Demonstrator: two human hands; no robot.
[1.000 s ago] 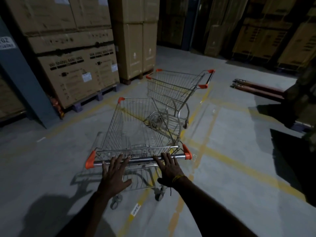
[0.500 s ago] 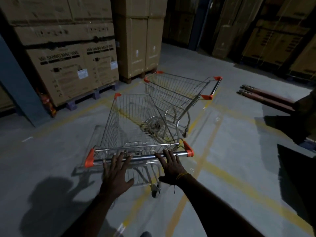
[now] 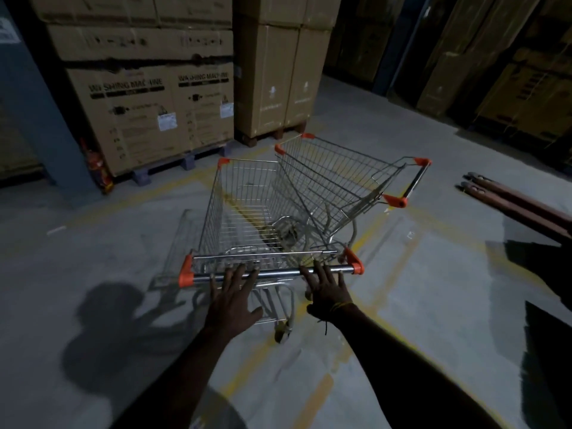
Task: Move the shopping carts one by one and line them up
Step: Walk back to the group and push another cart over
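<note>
Head view shows us pressing our left hand (image 3: 231,297) and right hand (image 3: 327,291), fingers straight, against the near cart (image 3: 247,212) handle (image 3: 272,273), steering its nose beside the far cart (image 3: 340,174) for lining up.

Dim warehouse, stacked cartons (image 3: 148,97), concrete floor (image 3: 418,305)

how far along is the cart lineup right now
Done: nothing looks lined up yet. In hand: left hand and right hand press, fingers straight, on the near cart's handle. Left: the far cart stands angled across its front, so the two need aligning.
</note>
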